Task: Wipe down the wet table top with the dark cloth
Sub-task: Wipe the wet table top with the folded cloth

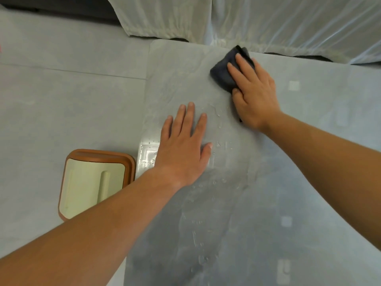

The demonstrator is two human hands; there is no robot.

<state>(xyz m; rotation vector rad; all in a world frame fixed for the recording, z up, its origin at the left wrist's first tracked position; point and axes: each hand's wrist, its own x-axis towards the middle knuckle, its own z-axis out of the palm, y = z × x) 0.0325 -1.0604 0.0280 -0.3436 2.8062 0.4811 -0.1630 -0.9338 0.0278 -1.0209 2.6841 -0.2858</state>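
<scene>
The grey table top [288, 162] fills the right half of the view, with water drops and wet streaks running down its middle. A folded dark cloth [223, 74] lies near the table's far edge. My right hand [254, 89] presses flat on the cloth with straight fingers, covering its near half. My left hand [183, 145] rests flat on the table near its left edge, fingers spread, holding nothing.
A brown-rimmed bin with a pale green lid [92, 182] stands on the grey floor [61, 89] just left of the table. White plastic-covered furniture [268, 21] stands beyond the table's far edge.
</scene>
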